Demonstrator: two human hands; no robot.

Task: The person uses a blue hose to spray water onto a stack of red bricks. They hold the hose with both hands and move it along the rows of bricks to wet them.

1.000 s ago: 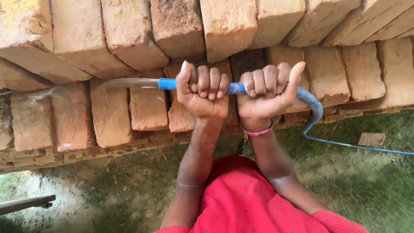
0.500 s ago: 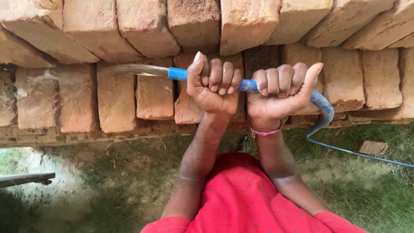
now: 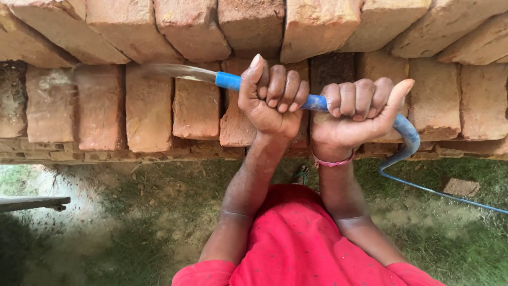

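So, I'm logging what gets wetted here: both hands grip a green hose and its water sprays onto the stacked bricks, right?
Not quite: the hose is blue, not green, as the head view shows. The rest holds: the left hand and the right hand both grip it, and its water sprays onto the stacked bricks.

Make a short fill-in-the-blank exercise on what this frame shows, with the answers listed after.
1. Both hands grip a hose whose colour is ____.
2. Water sprays from the hose onto stacked ____.
3. The left hand is nearer the hose's open end than the ____ hand.
4. A pink band sits on the ____ wrist.

Missing words: blue; bricks; right; right
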